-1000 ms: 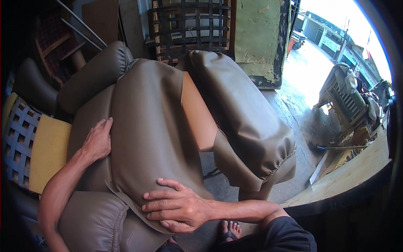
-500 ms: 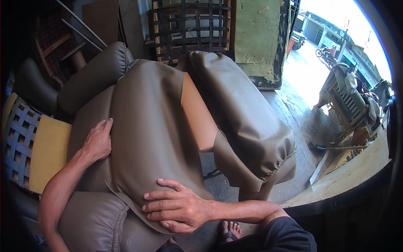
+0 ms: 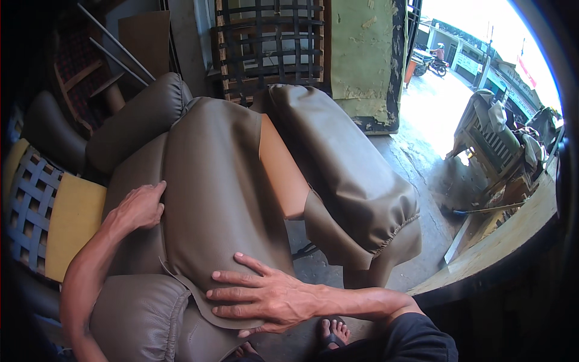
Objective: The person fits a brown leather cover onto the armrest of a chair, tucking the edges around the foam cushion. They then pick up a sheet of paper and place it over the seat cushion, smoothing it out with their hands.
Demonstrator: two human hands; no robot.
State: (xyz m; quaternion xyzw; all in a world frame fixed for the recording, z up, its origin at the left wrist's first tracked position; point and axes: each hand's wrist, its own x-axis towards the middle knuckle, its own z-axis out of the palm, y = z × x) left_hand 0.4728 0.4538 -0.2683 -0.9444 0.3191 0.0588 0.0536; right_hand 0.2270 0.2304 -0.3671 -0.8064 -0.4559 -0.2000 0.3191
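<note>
A brown leatherette sofa cover [image 3: 211,181] drapes over the seat in front of me, with a long seam along its left side. At that seam, my left hand [image 3: 140,207] has its fingers curled, gripping the cover; the fingertips are partly hidden. My right hand [image 3: 262,298] lies flat with fingers spread on the near part of the cover, by its loose curved edge. Below and left is a padded armrest [image 3: 132,314] with a gathered seam. On the far right, the other padded arm [image 3: 344,169] runs alongside. Between it and the cover shows an orange-tan panel [image 3: 283,169].
A webbed frame [image 3: 271,48] stands at the back beside a worn green panel [image 3: 365,60]. Yellow foam [image 3: 75,223] and a webbed seat [image 3: 27,199] lie left. A wooden chair frame [image 3: 491,139] is right, near a curved board [image 3: 494,241]. Bare feet in sandals are below.
My left hand has shifted slightly and its fingers have curled in at the seam. My right hand still lies spread on the cover. The view has tilted slightly.
</note>
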